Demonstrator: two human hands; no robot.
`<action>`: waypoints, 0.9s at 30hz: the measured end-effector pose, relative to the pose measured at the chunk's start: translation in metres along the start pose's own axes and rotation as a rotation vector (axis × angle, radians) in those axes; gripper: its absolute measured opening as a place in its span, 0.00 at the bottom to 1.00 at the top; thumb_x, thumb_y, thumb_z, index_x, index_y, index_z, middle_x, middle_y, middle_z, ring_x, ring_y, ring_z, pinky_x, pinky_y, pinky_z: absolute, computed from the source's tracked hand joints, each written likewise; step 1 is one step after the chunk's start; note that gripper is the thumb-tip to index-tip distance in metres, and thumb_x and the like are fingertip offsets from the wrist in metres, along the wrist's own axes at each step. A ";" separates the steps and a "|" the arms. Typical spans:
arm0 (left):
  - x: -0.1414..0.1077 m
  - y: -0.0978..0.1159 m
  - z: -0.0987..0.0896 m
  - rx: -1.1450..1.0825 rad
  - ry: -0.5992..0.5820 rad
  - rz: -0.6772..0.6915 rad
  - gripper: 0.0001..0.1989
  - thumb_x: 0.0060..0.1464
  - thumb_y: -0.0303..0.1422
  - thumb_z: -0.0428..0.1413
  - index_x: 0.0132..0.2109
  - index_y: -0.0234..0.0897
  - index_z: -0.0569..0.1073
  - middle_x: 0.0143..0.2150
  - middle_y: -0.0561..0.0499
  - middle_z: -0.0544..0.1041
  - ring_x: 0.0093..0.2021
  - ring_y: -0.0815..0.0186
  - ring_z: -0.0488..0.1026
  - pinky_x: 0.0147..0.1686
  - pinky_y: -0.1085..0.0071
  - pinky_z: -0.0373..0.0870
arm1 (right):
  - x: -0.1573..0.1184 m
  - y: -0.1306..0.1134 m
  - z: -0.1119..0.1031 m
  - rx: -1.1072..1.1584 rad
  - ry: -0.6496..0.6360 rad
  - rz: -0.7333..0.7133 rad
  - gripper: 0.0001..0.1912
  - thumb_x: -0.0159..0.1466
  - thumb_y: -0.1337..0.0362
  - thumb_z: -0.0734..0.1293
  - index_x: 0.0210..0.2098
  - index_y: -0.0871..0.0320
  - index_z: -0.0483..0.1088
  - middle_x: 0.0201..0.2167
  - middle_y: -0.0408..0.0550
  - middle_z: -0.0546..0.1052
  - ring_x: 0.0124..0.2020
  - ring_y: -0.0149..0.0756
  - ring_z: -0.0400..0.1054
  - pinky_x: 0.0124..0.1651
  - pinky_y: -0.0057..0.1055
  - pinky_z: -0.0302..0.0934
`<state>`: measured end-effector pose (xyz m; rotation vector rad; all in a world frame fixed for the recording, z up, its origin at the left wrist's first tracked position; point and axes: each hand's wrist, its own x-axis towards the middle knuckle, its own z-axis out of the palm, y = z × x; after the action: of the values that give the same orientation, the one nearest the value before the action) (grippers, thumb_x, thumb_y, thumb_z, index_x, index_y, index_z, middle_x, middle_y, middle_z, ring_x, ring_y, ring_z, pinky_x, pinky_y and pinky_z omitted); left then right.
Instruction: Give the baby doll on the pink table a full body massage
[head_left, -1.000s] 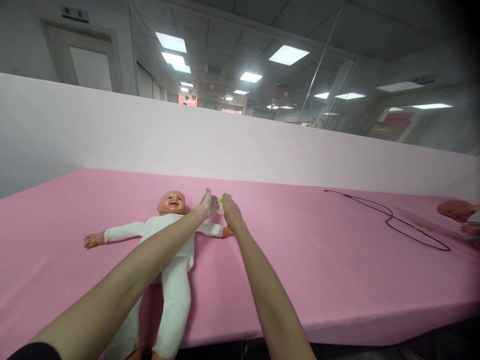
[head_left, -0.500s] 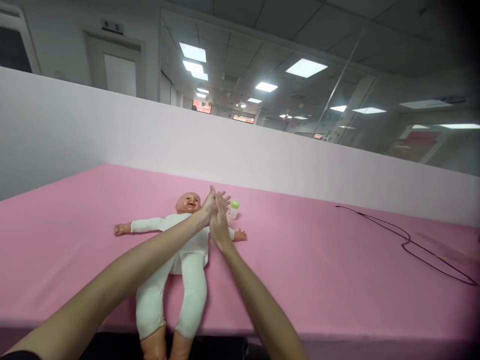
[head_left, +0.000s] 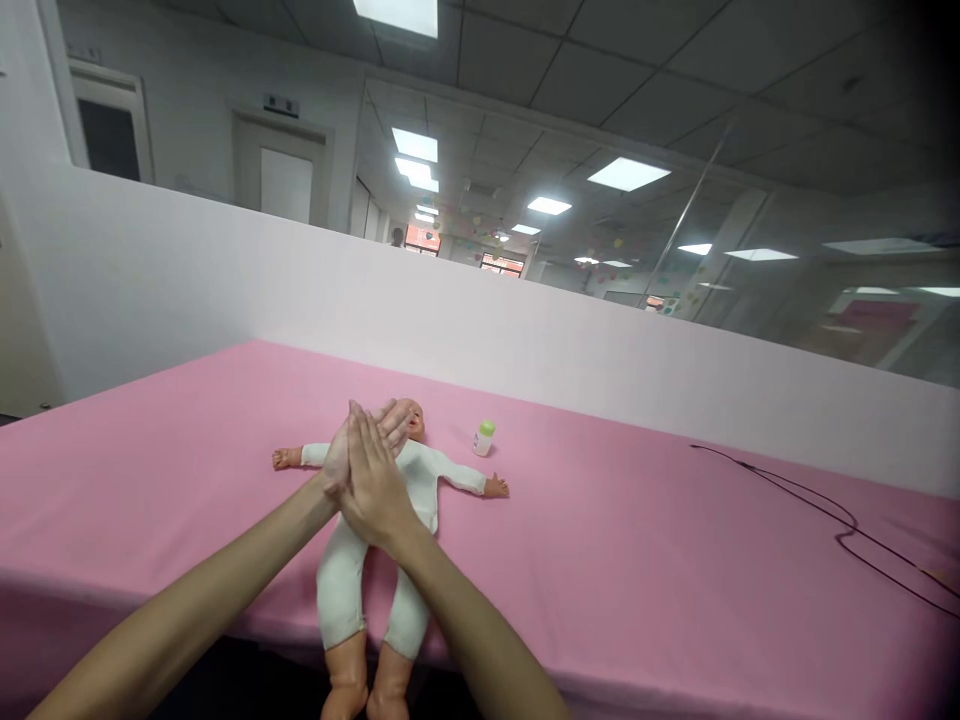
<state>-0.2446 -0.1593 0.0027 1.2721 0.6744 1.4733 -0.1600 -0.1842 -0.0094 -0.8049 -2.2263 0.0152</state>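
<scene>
Palm against palm, my left hand [head_left: 341, 458] and my right hand [head_left: 373, 475] press together above the chest of a baby doll [head_left: 420, 490]. The fingers of both are stretched out, and I see nothing held in either. The doll lies on its back in a white suit, arms spread, its bare feet toward me. My hands hide part of its head and upper body. Beyond the doll's outstretched arm on the right stands a small bottle [head_left: 484, 440] with a green cap, untouched.
A pink sheet covers the table [head_left: 600, 540]. Along its far side runs a low white wall [head_left: 480, 310] with glass above. A thin black cable [head_left: 817, 495] lies in a loop at the right.
My joined hands have moved left, from beside the doll's head and the bottle to over its chest. The bottle now shows fully. The camera view has shifted somewhat.
</scene>
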 end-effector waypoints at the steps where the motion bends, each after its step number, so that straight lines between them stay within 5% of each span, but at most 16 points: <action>1: -0.004 -0.002 0.001 -0.018 -0.022 -0.016 0.40 0.65 0.63 0.30 0.71 0.50 0.63 0.68 0.45 0.71 0.72 0.54 0.61 0.69 0.53 0.63 | 0.004 -0.002 -0.004 -0.002 0.033 0.004 0.46 0.72 0.38 0.54 0.77 0.61 0.41 0.77 0.54 0.50 0.78 0.49 0.37 0.78 0.50 0.37; 5: -0.012 -0.009 -0.004 -0.047 -0.197 -0.103 0.41 0.65 0.63 0.33 0.69 0.46 0.68 0.70 0.44 0.69 0.73 0.51 0.59 0.69 0.52 0.62 | 0.007 0.037 -0.025 0.018 0.145 0.202 0.38 0.75 0.43 0.50 0.76 0.58 0.49 0.76 0.52 0.54 0.77 0.46 0.44 0.77 0.50 0.42; 10: 0.010 -0.052 -0.042 0.604 -0.061 0.127 0.37 0.70 0.55 0.39 0.75 0.36 0.57 0.77 0.43 0.54 0.77 0.55 0.47 0.76 0.54 0.40 | -0.043 0.123 -0.013 -0.004 0.161 0.669 0.45 0.73 0.39 0.49 0.73 0.69 0.53 0.75 0.63 0.54 0.77 0.51 0.45 0.76 0.51 0.40; 13: 0.021 -0.093 -0.067 0.871 -0.091 0.109 0.36 0.72 0.50 0.35 0.74 0.29 0.58 0.75 0.36 0.57 0.76 0.52 0.52 0.74 0.50 0.46 | -0.069 0.149 -0.002 -0.009 0.000 0.690 0.44 0.73 0.40 0.47 0.70 0.71 0.59 0.72 0.66 0.60 0.74 0.52 0.52 0.75 0.48 0.44; 16: 0.025 -0.120 -0.083 1.088 -0.152 0.133 0.34 0.72 0.46 0.34 0.71 0.27 0.62 0.73 0.34 0.62 0.74 0.49 0.57 0.72 0.48 0.52 | -0.076 0.154 -0.002 -0.101 -0.093 0.661 0.39 0.74 0.43 0.46 0.66 0.66 0.65 0.68 0.64 0.68 0.70 0.51 0.60 0.72 0.45 0.49; 20: 0.022 -0.125 -0.099 1.353 -0.119 0.205 0.31 0.72 0.44 0.37 0.68 0.27 0.67 0.71 0.33 0.66 0.72 0.46 0.60 0.71 0.46 0.52 | -0.077 0.150 -0.007 -0.302 -0.136 0.686 0.34 0.76 0.48 0.45 0.59 0.64 0.70 0.60 0.66 0.75 0.63 0.53 0.67 0.67 0.45 0.53; 23: 0.020 -0.119 -0.111 1.482 -0.006 0.214 0.31 0.71 0.45 0.41 0.67 0.28 0.69 0.70 0.33 0.67 0.73 0.43 0.58 0.71 0.46 0.47 | -0.086 0.151 -0.011 -0.470 -0.160 0.747 0.35 0.75 0.49 0.47 0.60 0.71 0.70 0.61 0.73 0.72 0.67 0.59 0.61 0.70 0.51 0.45; 27: 0.020 -0.112 -0.120 1.490 0.173 0.224 0.35 0.69 0.47 0.42 0.67 0.18 0.67 0.69 0.25 0.66 0.74 0.38 0.55 0.72 0.44 0.43 | -0.096 0.155 -0.015 -0.586 -0.030 0.824 0.43 0.74 0.44 0.48 0.66 0.79 0.64 0.68 0.79 0.62 0.75 0.64 0.44 0.73 0.60 0.29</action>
<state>-0.3178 -0.0814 -0.1233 2.3413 1.9867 1.1474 -0.0161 -0.1165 -0.0994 -1.9976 -1.7757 -0.2356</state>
